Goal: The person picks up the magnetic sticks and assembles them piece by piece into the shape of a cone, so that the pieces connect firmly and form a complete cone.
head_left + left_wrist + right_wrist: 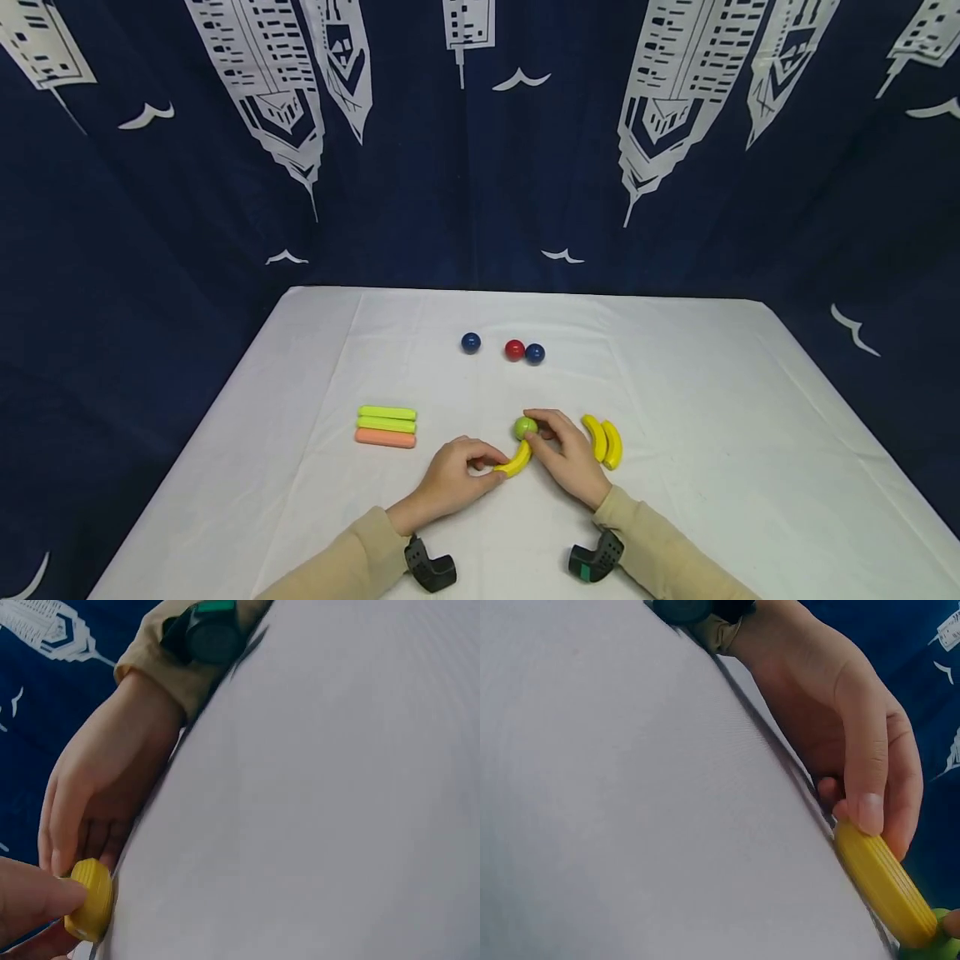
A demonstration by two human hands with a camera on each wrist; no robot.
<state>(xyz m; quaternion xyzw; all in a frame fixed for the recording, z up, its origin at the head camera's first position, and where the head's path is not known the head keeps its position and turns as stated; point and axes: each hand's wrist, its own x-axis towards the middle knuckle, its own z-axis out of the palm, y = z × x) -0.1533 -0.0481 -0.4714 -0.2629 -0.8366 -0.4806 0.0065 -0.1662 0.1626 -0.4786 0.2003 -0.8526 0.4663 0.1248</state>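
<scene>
My left hand (457, 475) pinches the lower end of a curved yellow toy banana (516, 460) between thumb and fingers. The banana's upper end meets a shiny green ball (525, 427). My right hand (567, 458) holds that ball, index finger at its top and thumb at its lower side by the banana's tip. Ridges run along the banana (885, 885) in the right wrist view, where the green ball (922, 951) is partly hidden. In the left wrist view the banana (94, 900) appears end-on beside my left thumb.
Two more toy bananas (612, 445) lie right of my right hand. Left of my hands lie two lime sticks (386, 425) and an orange stick (385, 438), side by side. Farther back on the white table (675, 367) are a red ball (514, 350) and two blue balls (470, 342).
</scene>
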